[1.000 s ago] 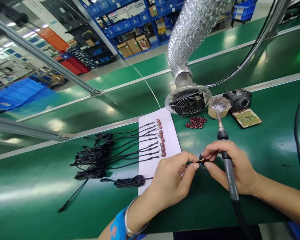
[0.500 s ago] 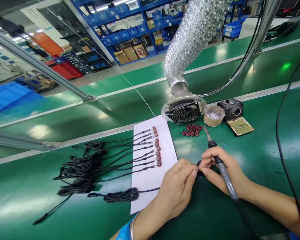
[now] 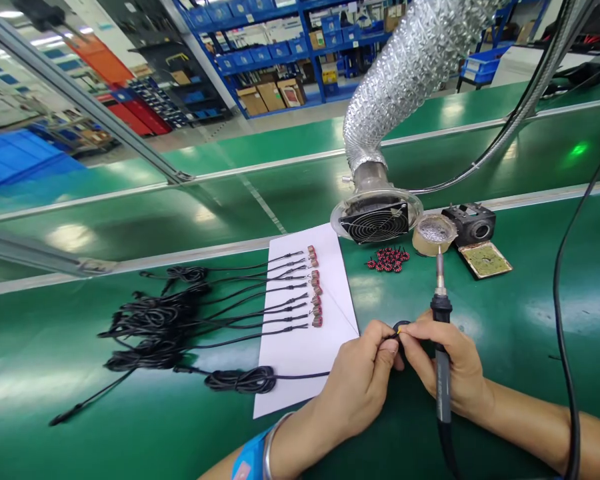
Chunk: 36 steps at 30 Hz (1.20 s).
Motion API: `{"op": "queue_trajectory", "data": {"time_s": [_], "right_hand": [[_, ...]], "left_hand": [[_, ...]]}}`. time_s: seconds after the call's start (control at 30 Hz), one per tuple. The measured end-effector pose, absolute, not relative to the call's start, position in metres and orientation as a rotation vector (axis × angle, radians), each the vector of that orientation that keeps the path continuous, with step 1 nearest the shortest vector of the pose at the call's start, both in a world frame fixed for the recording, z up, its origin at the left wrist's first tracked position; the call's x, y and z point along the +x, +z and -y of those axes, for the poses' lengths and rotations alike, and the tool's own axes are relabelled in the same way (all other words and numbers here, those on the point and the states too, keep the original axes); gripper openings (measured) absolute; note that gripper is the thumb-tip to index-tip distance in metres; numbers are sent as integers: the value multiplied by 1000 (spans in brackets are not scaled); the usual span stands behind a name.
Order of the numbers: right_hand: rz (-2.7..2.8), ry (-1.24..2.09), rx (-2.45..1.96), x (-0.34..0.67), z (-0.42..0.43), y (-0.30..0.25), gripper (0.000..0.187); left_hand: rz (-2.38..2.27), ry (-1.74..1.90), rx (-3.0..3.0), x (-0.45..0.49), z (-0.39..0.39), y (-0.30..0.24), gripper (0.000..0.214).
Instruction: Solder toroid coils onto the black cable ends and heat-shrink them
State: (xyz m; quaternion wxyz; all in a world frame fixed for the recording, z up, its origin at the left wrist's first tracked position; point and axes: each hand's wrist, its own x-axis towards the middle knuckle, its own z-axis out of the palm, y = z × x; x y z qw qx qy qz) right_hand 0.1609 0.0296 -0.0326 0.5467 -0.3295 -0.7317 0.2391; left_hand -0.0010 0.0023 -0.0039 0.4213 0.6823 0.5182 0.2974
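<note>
My left hand [image 3: 357, 383] pinches the end of a thin black cable [image 3: 300, 375] that runs left to a coiled bundle [image 3: 240, 380] on the white paper sheet [image 3: 305, 347]. My right hand [image 3: 447, 363] holds a soldering iron [image 3: 441, 353] upright along the palm, tip pointing away, while its fingertips pinch a small black part [image 3: 400, 327] where both hands meet. Several finished cables with small red-copper coils [image 3: 314, 287] at their ends lie in a row on the paper.
A fume extractor fan [image 3: 375, 220] on a foil duct stands behind the paper. Beside it are a pile of small red coils [image 3: 387, 259], a solder tin [image 3: 434, 233], a black iron stand [image 3: 470, 223] and a sponge tray [image 3: 484, 259]. Tangled black cables [image 3: 155, 320] lie at the left.
The soldering iron swung from leaning left to nearly upright in my right hand. Both hands stayed together on the small part; the view shifted slightly.
</note>
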Motion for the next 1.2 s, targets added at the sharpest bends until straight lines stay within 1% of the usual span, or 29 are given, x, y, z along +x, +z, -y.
{"op": "queue_trajectory", "data": {"time_s": [0.13, 0.27, 0.37, 0.6, 0.73, 0.9, 1.07, 1.2], "right_hand": [[1736, 604, -831, 160, -27, -32, 25], [1748, 645, -882, 163, -26, -31, 24], [1774, 683, -875, 164, -25, -32, 23], [1858, 629, -843, 164, -25, -33, 21], [1911, 640, -772, 174, -33, -30, 26], [1875, 737, -713, 184, -44, -27, 32], [1917, 756, -642, 183, -47, -33, 30], [1962, 699, -578, 184, -46, -30, 33]], "left_hand": [[-1292, 805, 1641, 0, 1, -9, 24], [-1246, 857, 1537, 0, 1, -12, 20], [-1175, 845, 1381, -1, -3, -13, 25], [-1070, 813, 1118, -5, -15, -16, 32], [-1068, 813, 1108, -7, -19, -12, 31], [-1058, 730, 1150, -10, -23, -9, 32], [-1023, 612, 1129, -13, -24, -10, 38], [-1032, 534, 1187, -13, -24, -10, 32]]}}
